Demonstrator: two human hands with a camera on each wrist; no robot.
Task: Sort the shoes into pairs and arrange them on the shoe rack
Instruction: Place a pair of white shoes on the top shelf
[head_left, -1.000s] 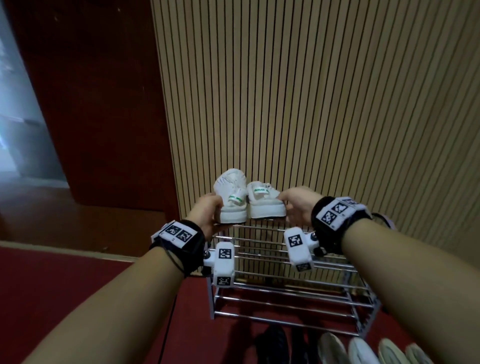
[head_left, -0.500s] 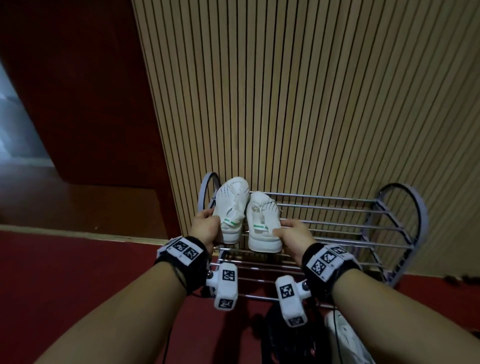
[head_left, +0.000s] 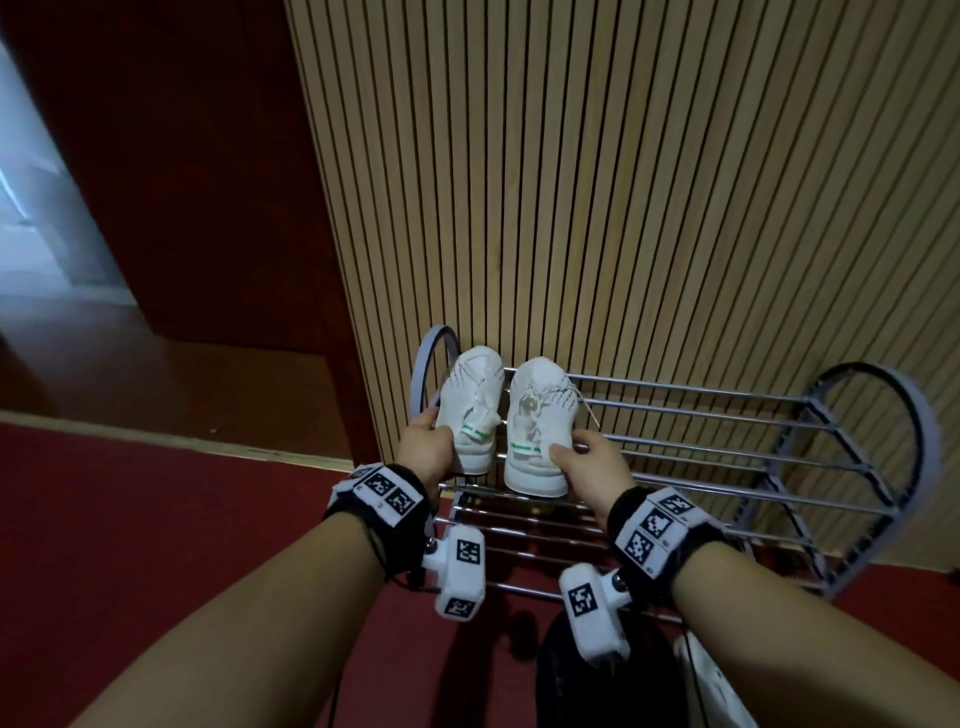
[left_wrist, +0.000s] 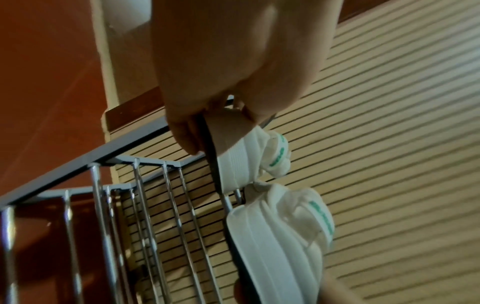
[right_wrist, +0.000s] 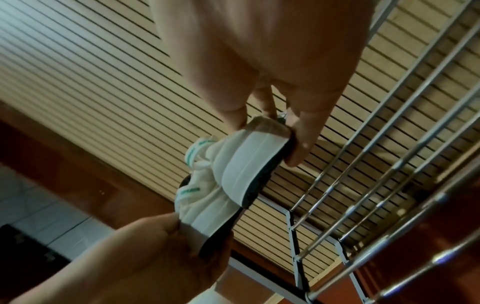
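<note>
Head view: my left hand (head_left: 427, 452) and right hand (head_left: 592, 467) each grip a white shoe (head_left: 540, 431) by its stiff heel over the rack's (head_left: 727, 431) top shelf; light, soft uppers, probably touching the bars.

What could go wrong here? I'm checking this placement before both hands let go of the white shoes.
1. The rack top is only thin bars with gaps; a heel set between bars could tip.
2. The left shoe, held by the left hand, sits right beside the rack's end loop and might slide off that side.
3. A loose lace on the right shoe, held by the right hand, could snag a bar.
</note>
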